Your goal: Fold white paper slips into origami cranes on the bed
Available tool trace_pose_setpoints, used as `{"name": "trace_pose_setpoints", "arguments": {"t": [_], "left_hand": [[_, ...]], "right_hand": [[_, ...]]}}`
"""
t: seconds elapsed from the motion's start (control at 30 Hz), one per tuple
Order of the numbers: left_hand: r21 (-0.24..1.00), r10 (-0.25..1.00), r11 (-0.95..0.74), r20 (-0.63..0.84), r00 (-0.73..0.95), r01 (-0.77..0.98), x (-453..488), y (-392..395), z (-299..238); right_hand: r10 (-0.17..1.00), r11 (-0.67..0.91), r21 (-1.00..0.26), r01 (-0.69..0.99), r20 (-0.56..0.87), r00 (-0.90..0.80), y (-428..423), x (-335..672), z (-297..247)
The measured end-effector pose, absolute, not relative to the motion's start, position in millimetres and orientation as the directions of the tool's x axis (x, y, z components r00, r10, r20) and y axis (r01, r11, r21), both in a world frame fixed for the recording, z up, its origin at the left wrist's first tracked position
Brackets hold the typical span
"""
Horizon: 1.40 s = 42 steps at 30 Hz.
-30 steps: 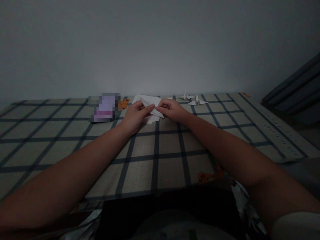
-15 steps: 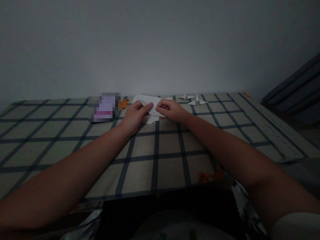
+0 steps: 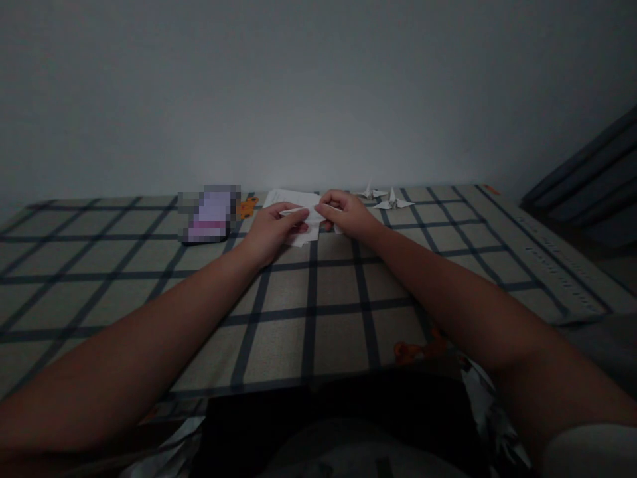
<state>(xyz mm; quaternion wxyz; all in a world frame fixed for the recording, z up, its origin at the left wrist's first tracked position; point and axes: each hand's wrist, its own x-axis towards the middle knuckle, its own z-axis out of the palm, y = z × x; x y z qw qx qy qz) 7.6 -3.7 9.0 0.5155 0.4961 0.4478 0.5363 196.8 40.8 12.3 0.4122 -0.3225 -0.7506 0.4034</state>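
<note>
Both arms reach far forward over a checked cloth [image 3: 308,299]. My left hand [image 3: 271,229] and my right hand [image 3: 346,214] meet over a small folded white paper piece [image 3: 304,212], each pinching one end of it with closed fingers. Under the hands lies a stack of white paper sheets [image 3: 293,198], partly hidden by my fingers. The light is dim, so the folds of the held piece are hard to read.
Two white folded paper cranes [image 3: 393,200] stand near the wall to the right of my hands. A blurred pale purple object [image 3: 209,216] lies to the left. A plain wall rises behind. A dark slanted panel [image 3: 582,179] fills the right.
My right hand has lifted a little and shifted right. The paper piece between my fingers has been turned and now shows a thin pointed edge toward my left hand.
</note>
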Motion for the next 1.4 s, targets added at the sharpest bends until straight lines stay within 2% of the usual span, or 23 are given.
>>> {"name": "trace_pose_setpoints", "arguments": {"t": [0.4,0.53,0.67,0.93,1.1,1.4], "left_hand": [[0.99,0.997,-0.019,0.029,0.066,-0.143,5,1,4],[0.988,0.997,-0.048,0.056,0.048,-0.144,6,1,4],[0.978,0.999,-0.053,0.054,0.001,-0.2,5,4,5],[0.947,0.998,0.0,-0.019,-0.056,-0.32,5,6,13],[0.932,0.998,0.056,-0.059,0.003,-0.359,5,5,13],[0.94,0.996,0.077,-0.058,0.068,-0.332,4,3,13]], "right_hand": [[0.814,0.475,-0.859,0.189,0.348,-0.465,41,200,14],[0.801,0.491,-0.855,0.168,0.368,-0.472,42,200,12],[0.792,0.528,-0.838,0.141,0.426,-0.437,42,200,8],[0.724,0.613,-0.77,0.176,0.459,-0.515,45,202,4],[0.687,0.602,-0.789,0.123,0.434,-0.583,47,201,5],[0.664,0.652,-0.736,0.18,0.44,-0.604,47,203,7]]}}
